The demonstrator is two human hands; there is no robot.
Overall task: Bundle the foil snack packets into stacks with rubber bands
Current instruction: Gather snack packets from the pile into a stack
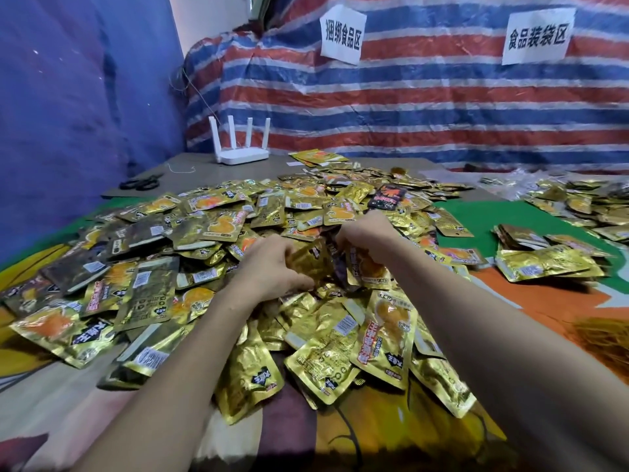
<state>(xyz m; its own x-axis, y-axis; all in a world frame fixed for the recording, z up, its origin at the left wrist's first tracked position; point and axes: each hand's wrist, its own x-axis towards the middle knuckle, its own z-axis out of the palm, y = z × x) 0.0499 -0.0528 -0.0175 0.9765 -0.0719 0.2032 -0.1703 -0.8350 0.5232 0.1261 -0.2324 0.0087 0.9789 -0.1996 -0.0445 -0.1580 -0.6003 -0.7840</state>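
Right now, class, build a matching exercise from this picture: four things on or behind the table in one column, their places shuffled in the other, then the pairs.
Things
1. router
2. scissors
3. black packet
4. paper signs

Places
A. stuck on the striped tarp
B. lying among the gold packets
C. flat near the grey board's left edge
D. standing at the back, at the tarp's foot

Pairs: 1-D, 2-C, 3-B, 4-A.
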